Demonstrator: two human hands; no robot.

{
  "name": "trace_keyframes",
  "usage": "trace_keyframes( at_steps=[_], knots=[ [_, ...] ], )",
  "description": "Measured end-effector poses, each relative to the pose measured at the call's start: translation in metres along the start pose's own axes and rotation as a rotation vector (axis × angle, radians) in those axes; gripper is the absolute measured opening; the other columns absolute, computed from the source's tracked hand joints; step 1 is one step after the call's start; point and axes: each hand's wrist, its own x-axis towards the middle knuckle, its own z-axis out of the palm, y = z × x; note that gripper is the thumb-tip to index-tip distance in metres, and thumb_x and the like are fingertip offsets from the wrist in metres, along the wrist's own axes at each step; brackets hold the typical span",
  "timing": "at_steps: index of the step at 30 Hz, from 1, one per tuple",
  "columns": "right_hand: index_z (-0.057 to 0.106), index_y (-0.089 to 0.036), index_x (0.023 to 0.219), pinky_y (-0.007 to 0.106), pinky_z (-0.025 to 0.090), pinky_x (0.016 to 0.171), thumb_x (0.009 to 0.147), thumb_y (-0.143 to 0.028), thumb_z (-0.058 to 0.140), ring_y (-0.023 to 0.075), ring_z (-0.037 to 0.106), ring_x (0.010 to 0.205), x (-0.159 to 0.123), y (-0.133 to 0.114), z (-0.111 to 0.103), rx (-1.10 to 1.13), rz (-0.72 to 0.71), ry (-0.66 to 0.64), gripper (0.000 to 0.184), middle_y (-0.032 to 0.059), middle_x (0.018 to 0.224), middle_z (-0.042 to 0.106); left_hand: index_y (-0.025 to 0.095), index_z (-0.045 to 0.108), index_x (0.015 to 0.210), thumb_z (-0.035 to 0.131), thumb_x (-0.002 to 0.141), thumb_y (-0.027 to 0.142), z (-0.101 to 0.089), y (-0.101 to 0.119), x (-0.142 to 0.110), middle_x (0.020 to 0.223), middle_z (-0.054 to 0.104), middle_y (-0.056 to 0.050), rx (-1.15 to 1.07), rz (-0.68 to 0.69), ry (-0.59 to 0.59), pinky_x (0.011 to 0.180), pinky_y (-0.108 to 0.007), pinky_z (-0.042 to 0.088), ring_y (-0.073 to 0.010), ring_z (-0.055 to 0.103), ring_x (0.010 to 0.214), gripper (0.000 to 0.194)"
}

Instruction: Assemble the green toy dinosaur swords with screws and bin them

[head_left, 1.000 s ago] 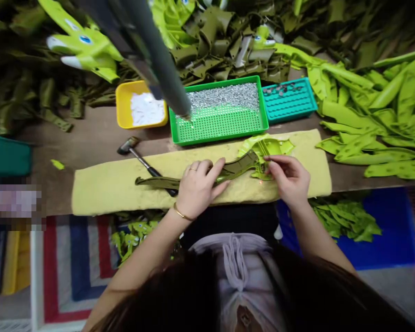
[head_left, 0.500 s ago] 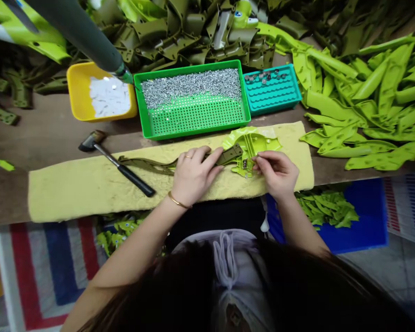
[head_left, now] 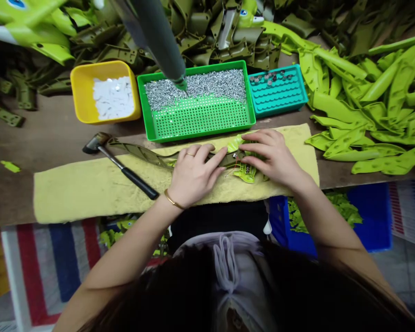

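Observation:
On a yellow cloth (head_left: 76, 193) lies a long, curved olive-green plastic part (head_left: 138, 152). My left hand (head_left: 195, 175), with a ring and a bracelet, is closed over its right portion. The part's right end meets a lime-green plastic shell (head_left: 246, 175), where a thin red wire and a small metal piece show. My right hand (head_left: 273, 157) grips the shell from the right, fingers curved over its upper side, covering much of it. A hammer (head_left: 138, 182) with a black handle rests left of my left hand, its head near the olive part's left end.
A screwdriver-like tool (head_left: 164, 46) hangs over a green basket (head_left: 197, 122) of screws. Beside it stand a yellow bin (head_left: 78, 99) with white pieces and a teal tray (head_left: 280, 99) with small round parts. Lime-green parts (head_left: 376, 115) pile up at right, olive ones (head_left: 200, 23) behind.
My right hand has gone from a pinch at the shell's right side to reaching over its top. The olive part and shell have shifted slightly. The hanging tool has swung right, over the basket.

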Motion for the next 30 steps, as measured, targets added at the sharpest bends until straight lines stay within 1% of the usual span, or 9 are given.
trace_keyframes(
  at_steps=[8, 17, 19, 21, 24, 25, 27, 29, 30],
  knots=[
    [0.072, -0.025, 0.106, 0.045, 0.043, 0.100, 0.086, -0.038, 0.062, 0.0236, 0.056, 0.113, -0.001, 0.003, -0.003, 0.004, -0.045, 0.000, 0.026, 0.0056, 0.119, 0.070, 0.023, 0.058, 0.133, 0.047, 0.095, 0.042, 0.006, 0.001, -0.006, 0.108, 0.064, -0.012, -0.030, 0.025, 0.057, 0.079, -0.041, 0.041, -0.0276, 0.053, 0.095, 0.044],
    [0.072, -0.026, 0.105, 0.045, 0.045, 0.098, 0.086, -0.039, 0.063, 0.0250, 0.057, 0.112, -0.001, 0.003, 0.004, -0.055, -0.026, -0.014, 0.025, 0.0038, 0.119, 0.069, 0.031, 0.056, 0.135, 0.046, 0.096, 0.038, 0.007, -0.026, 0.007, 0.114, 0.061, -0.011, -0.147, 0.113, -0.076, 0.084, -0.045, 0.044, -0.0282, 0.052, 0.101, 0.041],
    [0.072, -0.025, 0.106, 0.046, 0.045, 0.098, 0.086, -0.038, 0.063, 0.0257, 0.057, 0.113, -0.002, 0.004, 0.006, -0.051, -0.026, -0.004, 0.026, 0.0046, 0.121, 0.068, 0.032, 0.057, 0.132, 0.052, 0.093, 0.037, 0.006, -0.026, 0.000, 0.120, 0.059, -0.011, -0.175, 0.100, -0.044, 0.090, -0.049, 0.042, -0.0301, 0.051, 0.109, 0.039],
    [0.072, -0.025, 0.107, 0.047, 0.045, 0.098, 0.086, -0.037, 0.063, 0.0256, 0.058, 0.114, -0.004, 0.006, 0.006, -0.009, -0.024, 0.008, 0.026, 0.0049, 0.121, 0.068, 0.030, 0.062, 0.123, 0.062, 0.088, 0.036, 0.006, -0.023, -0.016, 0.118, 0.059, -0.010, -0.222, -0.045, 0.161, 0.095, -0.052, 0.041, -0.0303, 0.053, 0.111, 0.036],
    [0.071, -0.026, 0.109, 0.046, 0.046, 0.099, 0.086, -0.036, 0.063, 0.0241, 0.059, 0.115, -0.007, 0.011, 0.007, 0.118, -0.016, 0.067, 0.026, 0.0061, 0.121, 0.068, 0.025, 0.060, 0.109, 0.070, 0.081, 0.038, 0.007, -0.015, -0.042, 0.101, 0.060, -0.007, -0.506, -0.554, 0.643, 0.081, -0.043, 0.051, -0.0221, 0.061, 0.090, 0.032],
    [0.070, -0.026, 0.110, 0.046, 0.047, 0.100, 0.086, -0.036, 0.064, 0.0236, 0.059, 0.115, -0.008, 0.012, 0.008, 0.152, -0.015, 0.094, 0.027, 0.0067, 0.121, 0.068, 0.023, 0.058, 0.106, 0.070, 0.081, 0.041, 0.007, -0.013, -0.047, 0.095, 0.061, -0.006, -0.717, -0.722, 0.690, 0.071, -0.038, 0.052, -0.0188, 0.062, 0.080, 0.033],
    [0.069, -0.026, 0.111, 0.045, 0.047, 0.100, 0.086, -0.035, 0.064, 0.0234, 0.059, 0.115, -0.009, 0.013, 0.008, 0.168, -0.019, 0.125, 0.028, 0.0073, 0.121, 0.068, 0.020, 0.057, 0.098, 0.071, 0.077, 0.050, 0.007, -0.009, -0.049, 0.086, 0.064, -0.004, -1.194, -0.957, 0.604, 0.058, -0.031, 0.052, -0.0152, 0.063, 0.067, 0.038],
    [0.070, -0.026, 0.110, 0.046, 0.046, 0.099, 0.086, -0.035, 0.064, 0.0241, 0.059, 0.115, -0.010, 0.014, 0.008, 0.130, -0.032, 0.109, 0.027, 0.0070, 0.122, 0.067, 0.017, 0.058, 0.085, 0.077, 0.070, 0.053, 0.007, -0.007, -0.042, 0.079, 0.066, -0.003, -1.528, -1.041, 0.509, 0.056, -0.028, 0.054, -0.0141, 0.064, 0.064, 0.043],
    [0.070, -0.026, 0.110, 0.046, 0.046, 0.099, 0.086, -0.034, 0.063, 0.0245, 0.059, 0.115, -0.010, 0.014, 0.008, 0.106, -0.039, 0.096, 0.026, 0.0069, 0.122, 0.067, 0.015, 0.059, 0.079, 0.081, 0.065, 0.051, 0.007, -0.007, -0.036, 0.075, 0.067, -0.003, -1.607, -1.057, 0.514, 0.058, -0.027, 0.055, -0.0136, 0.064, 0.064, 0.044]
  ],
)
